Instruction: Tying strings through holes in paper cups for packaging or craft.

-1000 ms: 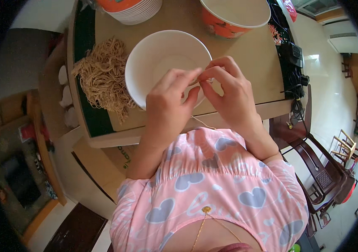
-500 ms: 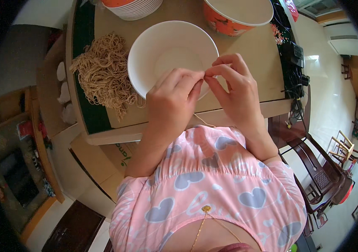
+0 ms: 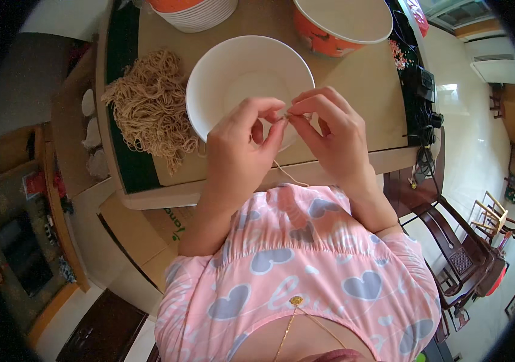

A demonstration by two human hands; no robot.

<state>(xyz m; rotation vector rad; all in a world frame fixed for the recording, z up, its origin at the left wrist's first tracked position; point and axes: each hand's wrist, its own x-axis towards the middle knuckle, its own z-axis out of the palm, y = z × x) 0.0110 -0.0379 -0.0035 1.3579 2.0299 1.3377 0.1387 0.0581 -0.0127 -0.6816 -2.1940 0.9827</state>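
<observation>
Over the near rim of a white paper bucket (image 3: 251,63), my two hands meet fingertip to fingertip. My left hand (image 3: 240,148) is closed in a pinch, with its index finger arched above the thumb. My right hand (image 3: 334,133) pinches too, thumb against index finger. A thin beige cord (image 3: 292,176) runs out from beneath my left hand and down onto my dress. A small bit of it seems to show between the fingertips, though its details are too small to make out. Left of the bucket lies a tangled heap of the same beige cord (image 3: 149,111).
A stack of orange and white paper buckets (image 3: 200,18) stands at the far left. At the far right is another orange bucket (image 3: 336,33). Small reddish bits (image 3: 399,55), a black adapter (image 3: 422,83) and cables line the table's right edge. Dark wooden chairs (image 3: 457,241) stand beyond.
Both hands have shifted slightly left and toward me. My left index finger has lifted and bent, opening a gap above the thumb. The view has tilted a little.
</observation>
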